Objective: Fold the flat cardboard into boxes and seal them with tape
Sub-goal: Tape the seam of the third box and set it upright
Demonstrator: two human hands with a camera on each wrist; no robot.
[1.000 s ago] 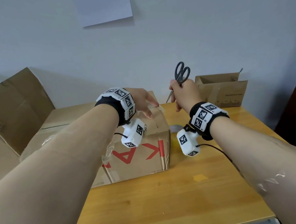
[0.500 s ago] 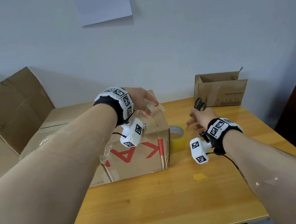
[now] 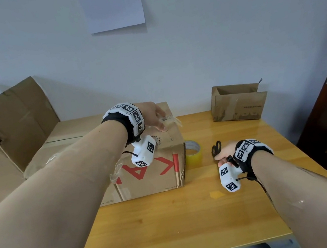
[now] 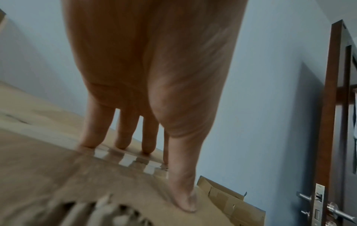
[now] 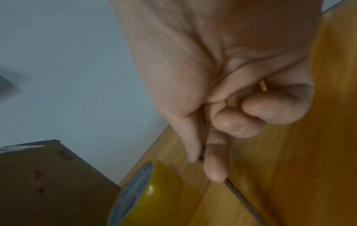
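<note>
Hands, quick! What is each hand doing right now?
Left hand: open, straight fingers pressing the tape strip onto the cardboard box.
Right hand: gripping the scissors.

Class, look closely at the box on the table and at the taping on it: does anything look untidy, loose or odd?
Yes. A loose end of clear tape sticks out past the top far right edge of the box, unpressed, beside the left hand. Clear tape also bunches at its near left corner, and the red letters read upside down.

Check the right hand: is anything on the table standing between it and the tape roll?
Nothing visible on the table does. The tape roll stands beside the box, with bare tabletop between it and the right hand, which grips scissors.
</note>
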